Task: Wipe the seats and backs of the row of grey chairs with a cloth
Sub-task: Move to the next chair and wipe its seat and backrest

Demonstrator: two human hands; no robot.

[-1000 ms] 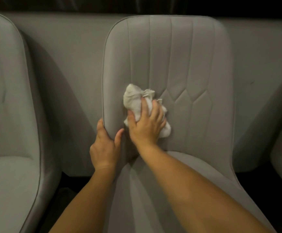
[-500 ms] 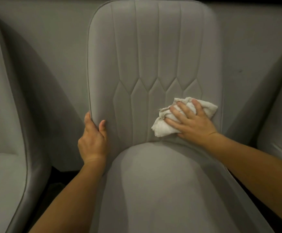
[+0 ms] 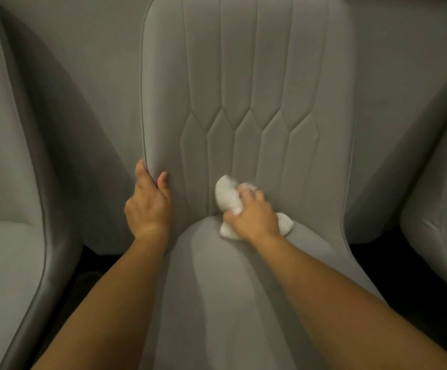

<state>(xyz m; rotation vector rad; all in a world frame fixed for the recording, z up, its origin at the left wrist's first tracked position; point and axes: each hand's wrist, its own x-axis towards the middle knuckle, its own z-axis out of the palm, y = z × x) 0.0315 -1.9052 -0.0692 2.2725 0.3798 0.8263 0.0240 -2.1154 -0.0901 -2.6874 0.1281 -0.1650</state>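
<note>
A: What is your right hand [image 3: 254, 217] doing?

B: You are pressing a bunched white cloth [image 3: 227, 196] low on the back of the middle grey chair [image 3: 257, 76], right where the back is meeting the seat [image 3: 230, 289]. Your fingers are curling over the cloth, so the grip is closing round it; the picture is blurring there, and I cannot tell each finger apart.

A: And the left hand [image 3: 149, 204]?

B: You are holding the left edge of that chair's back, thumb lying on the front face and fingers wrapping behind the piped rim. That grip is closing on the edge.

A: Where is the cloth sitting exactly?

B: It is sticking out above your knuckles against the stitched panels, and a fold is showing below your wrist on the seat.

A: What is standing around you?

B: Another grey chair [image 3: 9, 182] is standing to the left, and part of a third chair [image 3: 441, 209] is showing at the right, each apart from the middle one.
</note>
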